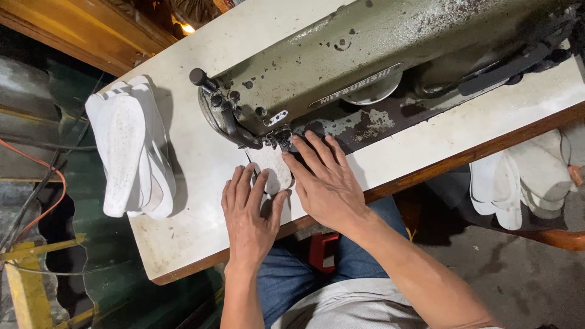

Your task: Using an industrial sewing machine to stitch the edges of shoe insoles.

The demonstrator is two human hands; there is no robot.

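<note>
Both hands lie flat with fingers spread on the white insole piece [272,170] mid-frame — right hand [326,183] fingertips sit so near the needle [281,141] that a slip could stitch them, left hand [248,213] safer.

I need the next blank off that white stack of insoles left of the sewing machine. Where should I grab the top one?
Take the top insole by its near rounded end, coming in from the table's front edge. That end overhangs the pieces beneath, so fingers can probably slip under it. The far end lies flush with the stack. The left hand is closest; both hands now press the piece under the needle.
</note>
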